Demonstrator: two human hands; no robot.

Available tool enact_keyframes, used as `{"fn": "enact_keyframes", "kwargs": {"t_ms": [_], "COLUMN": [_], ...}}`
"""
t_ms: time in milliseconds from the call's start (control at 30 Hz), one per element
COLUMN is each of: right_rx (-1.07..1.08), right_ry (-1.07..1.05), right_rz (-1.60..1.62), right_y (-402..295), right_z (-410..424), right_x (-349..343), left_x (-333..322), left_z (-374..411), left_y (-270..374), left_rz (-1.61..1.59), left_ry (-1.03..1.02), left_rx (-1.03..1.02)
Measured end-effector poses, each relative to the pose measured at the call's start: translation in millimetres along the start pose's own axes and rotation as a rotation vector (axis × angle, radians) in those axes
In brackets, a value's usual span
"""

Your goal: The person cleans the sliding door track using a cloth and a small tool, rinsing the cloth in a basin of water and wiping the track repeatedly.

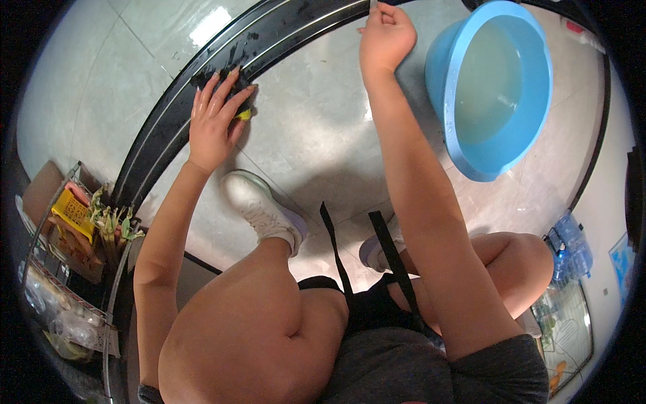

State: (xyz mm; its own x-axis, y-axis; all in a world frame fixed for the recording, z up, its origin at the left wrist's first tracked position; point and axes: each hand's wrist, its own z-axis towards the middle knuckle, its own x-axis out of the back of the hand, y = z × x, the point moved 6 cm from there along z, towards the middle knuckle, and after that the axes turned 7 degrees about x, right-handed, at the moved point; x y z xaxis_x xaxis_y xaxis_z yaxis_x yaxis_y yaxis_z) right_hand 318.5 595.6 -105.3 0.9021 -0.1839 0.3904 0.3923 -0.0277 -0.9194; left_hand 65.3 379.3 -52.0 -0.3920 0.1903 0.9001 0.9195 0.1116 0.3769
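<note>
My left hand (214, 116) lies wet and spread over a dark cloth or pad (242, 83), pressing it on a long black floor track (156, 129) with pale metal lines. A bit of yellow (244, 114) shows beside the thumb, at the pad's edge. My right hand (388, 35) is at the far end of the view, its fingers closed on a narrow pale piece (373, 4) by the track. The top edge cuts that piece off, so I cannot tell what it is. Wet smears and dark bits dot the track between my hands.
A light blue plastic basin (449, 101) of cloudy water stands right of my right arm. Grey floor tiles (313, 101) lie on both sides of the track. At left is a wire rack (75, 169) with a yellow basket (74, 212) and vegetables. Plastic water bottles (573, 247) stand at right.
</note>
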Motion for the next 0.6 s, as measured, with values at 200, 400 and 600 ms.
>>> {"fn": "enact_keyframes", "kwargs": {"t_ms": [200,400,600], "right_rx": [-0.179,-0.103,0.182], "right_ry": [0.132,0.026,0.116], "right_rz": [0.277,0.022,-0.145], "right_y": [26,19,3], "right_z": [13,15,13], "right_x": [6,10,14], "left_x": [-1,-1,-1], "left_z": [3,0,3], "left_y": [1,-3,0], "left_rz": [0.015,0.013,0.024], "left_ry": [0.013,0.003,0.012], "left_rx": [-0.025,-0.012,-0.023]}}
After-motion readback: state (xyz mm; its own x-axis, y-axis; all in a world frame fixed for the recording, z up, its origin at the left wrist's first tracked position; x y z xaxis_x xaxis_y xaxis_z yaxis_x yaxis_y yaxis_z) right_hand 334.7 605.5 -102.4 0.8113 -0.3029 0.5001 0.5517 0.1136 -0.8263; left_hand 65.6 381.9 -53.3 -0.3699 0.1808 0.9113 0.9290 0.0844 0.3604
